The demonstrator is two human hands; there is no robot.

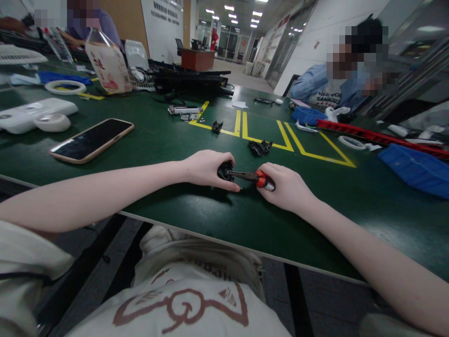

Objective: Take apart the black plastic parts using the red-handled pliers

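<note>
My left hand [209,168] is closed around a small black plastic part [224,171], its thumb stretched along the near side. My right hand [286,187] grips needle-nose pliers [245,175] by their red-and-white handles. The jaws point left and reach into the black part; whether they pinch anything there I cannot make out. Just beyond my hands lies a crumpled-looking black piece [260,148] on the green table [196,224]. A smaller black fragment [217,126] sits farther back.
A phone [93,139] lies to the left, near a white device [38,112] and a large bottle [108,63]. Black parts are piled [189,82] at the back. On the right are a blue pouch [417,168] and a red strip [382,135]. Other people sit across the table.
</note>
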